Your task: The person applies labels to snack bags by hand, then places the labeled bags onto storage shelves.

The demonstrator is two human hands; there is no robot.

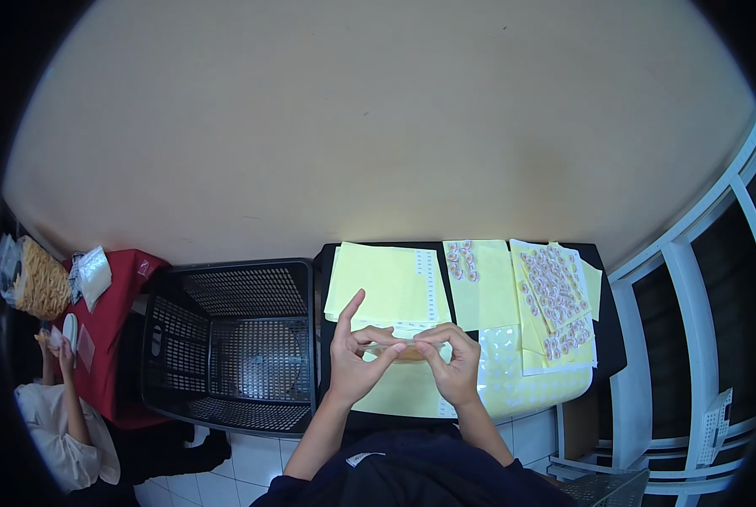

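Observation:
Between both hands is a small clear plastic packet (410,354) with something orange-brown inside. My left hand (361,359) pinches one end of its upper edge between thumb and finger, its index finger pointing up. On the other end, my right hand (451,365) pinches the same edge with bent fingers. The packet is held above yellow label sheets (382,283) with small printed labels down their right side. Most of the packet's lower part is hard to make out behind the fingers.
Sheets of round stickers (555,291) lie on the table's right side, near a glossy yellow backing sheet (534,384). A black plastic crate (217,325) stands left. Further left, another person (65,422) handles a small item beside a red-covered table (112,329) with a large snack bag (40,279).

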